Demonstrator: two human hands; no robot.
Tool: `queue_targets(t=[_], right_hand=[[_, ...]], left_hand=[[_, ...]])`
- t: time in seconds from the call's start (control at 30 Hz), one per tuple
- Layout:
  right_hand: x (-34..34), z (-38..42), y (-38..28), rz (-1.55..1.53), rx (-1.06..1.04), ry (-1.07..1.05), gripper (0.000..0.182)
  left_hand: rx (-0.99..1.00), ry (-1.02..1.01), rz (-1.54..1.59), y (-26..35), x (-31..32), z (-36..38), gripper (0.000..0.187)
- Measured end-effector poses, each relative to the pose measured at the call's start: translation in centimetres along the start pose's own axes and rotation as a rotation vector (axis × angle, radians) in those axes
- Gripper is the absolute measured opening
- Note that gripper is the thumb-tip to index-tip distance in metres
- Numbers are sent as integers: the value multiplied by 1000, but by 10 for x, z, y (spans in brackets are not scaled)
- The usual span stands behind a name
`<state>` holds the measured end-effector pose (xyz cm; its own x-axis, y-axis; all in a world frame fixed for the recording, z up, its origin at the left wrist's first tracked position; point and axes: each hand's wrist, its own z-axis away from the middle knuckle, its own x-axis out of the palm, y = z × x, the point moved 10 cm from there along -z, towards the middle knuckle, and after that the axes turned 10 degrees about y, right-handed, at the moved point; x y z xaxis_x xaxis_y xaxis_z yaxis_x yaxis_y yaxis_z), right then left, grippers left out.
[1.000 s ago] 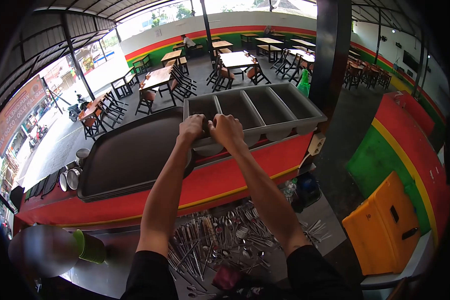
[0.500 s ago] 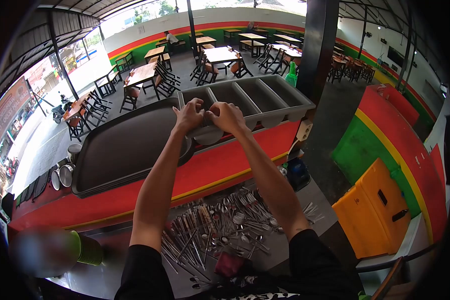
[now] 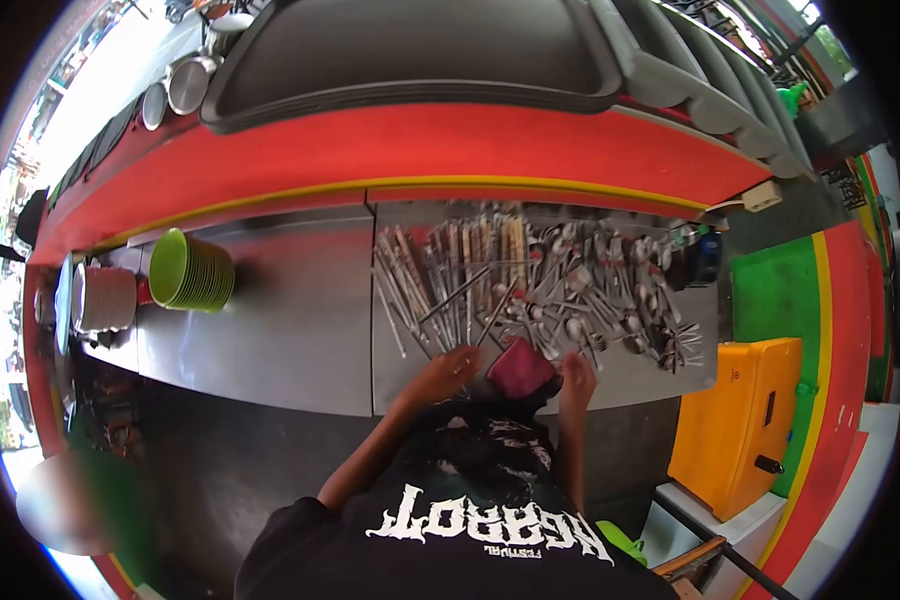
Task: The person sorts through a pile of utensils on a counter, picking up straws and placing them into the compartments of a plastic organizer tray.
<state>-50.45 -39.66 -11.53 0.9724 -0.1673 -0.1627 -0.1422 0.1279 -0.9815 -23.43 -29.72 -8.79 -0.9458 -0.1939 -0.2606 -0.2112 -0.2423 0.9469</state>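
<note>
A large spread of metal spoons, forks and chopsticks point(image 3: 450, 290) lies on the steel counter in front of me. My left hand point(image 3: 450, 374) is over the counter's near edge, just below the handle ends, its fingers loosely bent and nothing visible in them. On the other side of a folded dark red cloth point(image 3: 522, 368), my right hand point(image 3: 577, 380) has its fingers slightly apart and holds nothing I can see. Both hands are close beside the cloth. The grey cutlery tray point(image 3: 695, 85) with long compartments stands on the red ledge, out of my hands.
Stacked dark serving trays point(image 3: 420, 60) lie on the red ledge point(image 3: 420, 150), with metal cups point(image 3: 188, 88) at their left. Green bowls point(image 3: 192, 272) and pale stacked dishes point(image 3: 105, 298) stand on the left counter. A yellow-orange box point(image 3: 735, 420) is at the right.
My view has tipped down from the ledge to the counter. Both hands have left the cutlery tray and come down and back towards my body, near the red cloth.
</note>
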Motion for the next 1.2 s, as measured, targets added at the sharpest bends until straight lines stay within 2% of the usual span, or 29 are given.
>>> queue_targets(t=[0.03,0.07,0.17,0.2,0.27,0.33,0.4,0.43,0.5,0.6,0.63,0.73,0.93,1.2], right_hand=[[-13,42,38,14,112,-44,20],[-21,76,63,30,225,-78,19],[-36,96,74,68,328,-29,21],[-22,87,59,19,268,-55,21],[21,55,29,-46,182,-95,22],[76,39,-6,-23,115,-185,21],[140,36,-36,94,-56,-387,18],[167,43,-44,179,-175,-510,16],[213,69,-54,443,-270,-654,17],[249,103,-4,891,-280,-697,24],[256,116,12,1077,-385,-688,27],[264,145,44,1204,-416,-644,28],[271,162,55,967,-434,-639,24],[281,167,41,773,-438,-574,18]], left_hand=[[-82,-12,-103,-37,-13,32,24],[-134,57,-54,-74,-32,61,25],[-333,173,100,-138,-79,106,26],[-398,200,151,-153,-92,107,26],[-402,345,153,-207,-113,90,27],[-413,338,-102,-206,-129,52,29],[-268,403,-243,-215,-138,10,37],[-341,418,-339,-205,-145,-2,40],[-485,455,-523,-165,-163,-20,46],[-595,374,-604,-175,-162,-37,50],[-572,375,-626,-168,-161,-37,49],[-549,397,-671,-150,-160,-37,48],[-584,478,-617,-158,-160,-39,43],[-528,441,-503,-178,-158,-31,40]])
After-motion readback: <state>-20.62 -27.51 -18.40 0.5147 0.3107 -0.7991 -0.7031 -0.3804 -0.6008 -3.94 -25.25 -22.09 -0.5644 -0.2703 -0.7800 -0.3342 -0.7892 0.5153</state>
